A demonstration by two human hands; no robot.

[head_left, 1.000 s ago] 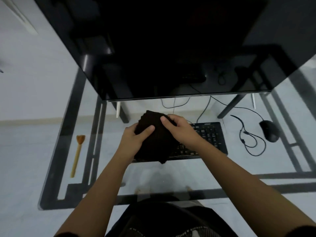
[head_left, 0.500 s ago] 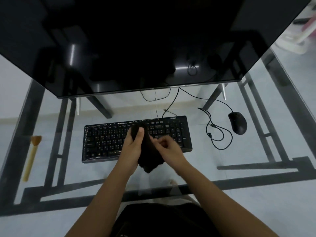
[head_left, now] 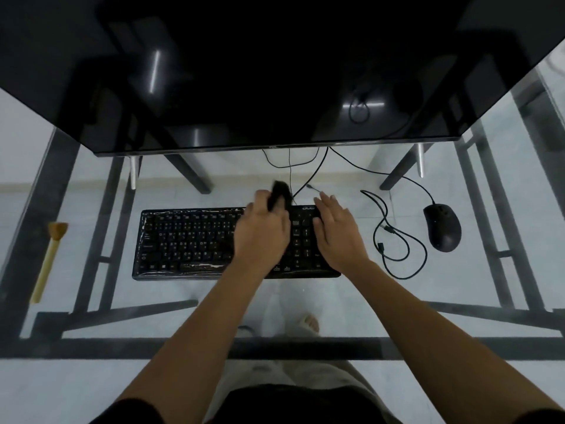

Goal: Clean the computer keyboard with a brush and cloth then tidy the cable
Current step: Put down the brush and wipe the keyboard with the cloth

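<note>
L hand (head_left: pixel 263 231) grips dark cloth (head_left: pixel 279 194) at keyboard (head_left: pixel 183 240) rear edge; R hand (head_left: pixel 337 237) flat, fingers extended, on keys

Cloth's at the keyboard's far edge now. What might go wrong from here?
1. The cloth in the left hand sits beside the thin cables behind the keyboard; a swipe may snag them.
2. The keyboard lies on a glass table; it might slide unless the flat right hand steadies it.
3. The loose cable near the mouse could get dragged.
</note>
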